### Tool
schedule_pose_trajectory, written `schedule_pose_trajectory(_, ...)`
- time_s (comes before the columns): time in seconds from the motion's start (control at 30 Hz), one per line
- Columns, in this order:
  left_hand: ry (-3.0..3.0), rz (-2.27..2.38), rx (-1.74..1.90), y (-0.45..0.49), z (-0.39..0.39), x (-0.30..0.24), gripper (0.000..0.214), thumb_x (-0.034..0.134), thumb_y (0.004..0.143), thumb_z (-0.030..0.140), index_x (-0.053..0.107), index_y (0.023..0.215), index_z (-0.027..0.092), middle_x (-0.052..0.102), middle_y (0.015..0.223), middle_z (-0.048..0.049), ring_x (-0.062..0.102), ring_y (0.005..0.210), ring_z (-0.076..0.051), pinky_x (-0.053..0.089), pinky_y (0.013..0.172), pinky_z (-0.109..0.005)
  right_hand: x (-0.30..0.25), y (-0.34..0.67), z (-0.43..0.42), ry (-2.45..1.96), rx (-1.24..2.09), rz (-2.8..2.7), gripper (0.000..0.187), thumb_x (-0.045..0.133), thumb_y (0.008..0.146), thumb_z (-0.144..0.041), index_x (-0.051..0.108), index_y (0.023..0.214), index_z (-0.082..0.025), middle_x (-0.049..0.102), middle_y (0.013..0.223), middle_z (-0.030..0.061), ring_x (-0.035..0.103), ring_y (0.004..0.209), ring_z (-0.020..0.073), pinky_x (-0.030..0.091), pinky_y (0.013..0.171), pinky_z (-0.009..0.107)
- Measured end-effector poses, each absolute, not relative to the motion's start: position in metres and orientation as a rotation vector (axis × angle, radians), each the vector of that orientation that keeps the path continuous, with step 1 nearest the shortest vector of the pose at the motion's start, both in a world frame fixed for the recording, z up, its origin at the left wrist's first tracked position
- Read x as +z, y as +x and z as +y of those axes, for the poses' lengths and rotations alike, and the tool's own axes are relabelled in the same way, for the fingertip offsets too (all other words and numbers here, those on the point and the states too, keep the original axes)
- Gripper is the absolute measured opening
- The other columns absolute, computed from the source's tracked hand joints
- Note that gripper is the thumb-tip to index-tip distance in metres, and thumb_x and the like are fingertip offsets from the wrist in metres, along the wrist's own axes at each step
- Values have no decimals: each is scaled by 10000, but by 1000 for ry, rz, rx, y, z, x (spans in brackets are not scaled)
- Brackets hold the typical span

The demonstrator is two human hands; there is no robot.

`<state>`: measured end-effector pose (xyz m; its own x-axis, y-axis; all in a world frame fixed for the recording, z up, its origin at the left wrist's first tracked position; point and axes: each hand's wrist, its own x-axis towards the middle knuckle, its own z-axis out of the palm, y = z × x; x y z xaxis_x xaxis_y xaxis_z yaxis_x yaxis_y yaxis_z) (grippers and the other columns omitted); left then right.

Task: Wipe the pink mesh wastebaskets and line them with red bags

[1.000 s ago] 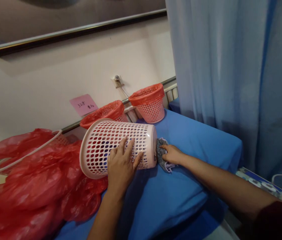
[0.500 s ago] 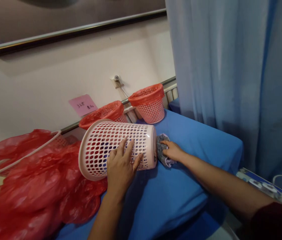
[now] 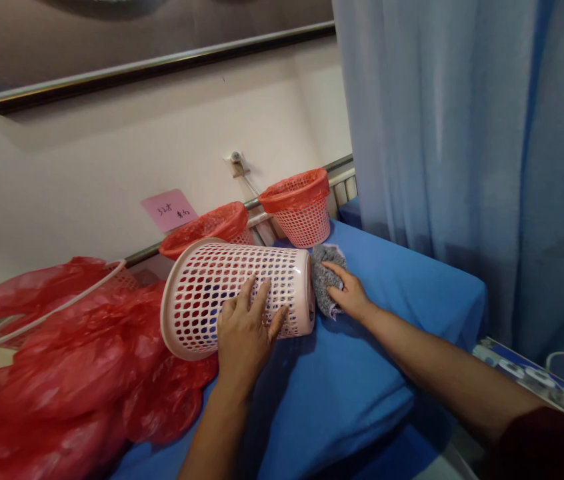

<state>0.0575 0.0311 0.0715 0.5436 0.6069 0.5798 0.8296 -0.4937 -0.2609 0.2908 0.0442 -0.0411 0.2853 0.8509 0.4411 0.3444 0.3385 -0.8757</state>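
Head view, from our left: a heap of red plastic bags (image 3: 62, 360) lies on the blue sheet (image 3: 377, 373), touching the mouth of the pink basket (image 3: 212, 280), which lies on its side. Our left hand (image 3: 245, 333) rests flat on the basket's wall, fingers spread, gripping nothing. Behind it two lined baskets (image 3: 305, 210) stand upright by the rail. At the basket's base our right hand (image 3: 349, 297) curls its fingers over a grey cloth (image 3: 323, 277), holding it against the base. A blue curtain (image 3: 462, 133) hangs at the right.
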Motion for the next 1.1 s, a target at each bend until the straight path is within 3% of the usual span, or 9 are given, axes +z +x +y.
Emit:
schedule_pose_trajectory(0.13, -2262, -1172, -569, 57, 30, 72, 579, 554, 971, 536, 595, 1430, 184, 567, 1496, -167, 607, 1172, -371, 484, 980, -517, -37, 276, 21, -974, 331, -1344, 621, 568, 806, -201, 555, 1427, -180, 613, 1438, 100, 562, 1346, 252, 405, 1187, 437)
schedule_pose_trajectory(0.33, -2254, -1160, -570, 58, 30, 72, 571, 554, 972, 529, 608, 1416, 174, 577, 1481, -168, 606, 1157, -368, 489, 973, -503, -51, 264, 7, -1462, 511, -1390, 582, 613, 755, -170, 633, 1336, -176, 709, 1259, 134, 675, 1169, 296, 520, 1071, 475)
schedule_pose_trajectory(0.53, -2233, -1184, -565, 59, 29, 71, 571, 562, 966, 529, 608, 1419, 184, 563, 1505, -144, 606, 1105, -362, 488, 965, -499, -48, 255, -30, -1071, 224, -1482, 634, 557, 854, -192, 490, 1484, -194, 563, 1475, 131, 536, 1374, 257, 420, 1187, 462)
schedule_pose_trajectory(0.7, -2239, -1185, -582, 59, 28, 70, 574, 552, 971, 534, 598, 1429, 191, 564, 1503, -145, 608, 1112, -356, 479, 974, -495, -56, 248, -43, -1402, 498, -1635, 622, 600, 788, -178, 587, 1410, -159, 658, 1340, 165, 641, 1235, 296, 500, 1101, 465)
schedule_pose_trajectory(0.87, -2268, -1186, -605, 58, 27, 70, 573, 545, 975, 526, 587, 1435, 187, 563, 1497, -169, 603, 1179, -362, 472, 995, -503, -57, 260, -21, -1495, 719, -1427, 608, 596, 756, -166, 627, 1363, -188, 719, 1252, 112, 690, 1136, 269, 528, 1057, 427)
schedule_pose_trajectory(1.03, -2272, -1186, -627, 58, 27, 69, 579, 534, 973, 537, 597, 1427, 182, 560, 1498, -181, 604, 1154, -378, 480, 974, -529, -46, 266, 0, -1128, 493, -1259, 643, 580, 801, -196, 560, 1443, -210, 603, 1448, 88, 554, 1353, 251, 406, 1185, 442)
schedule_pose_trajectory(1.1, -2257, -1197, -623, 59, 28, 69, 578, 536, 973, 534, 601, 1427, 182, 561, 1498, -176, 607, 1127, -374, 479, 975, -527, -46, 267, 10, -1167, 601, -1318, 656, 599, 759, -162, 599, 1412, -215, 647, 1391, 78, 589, 1308, 245, 436, 1157, 411)
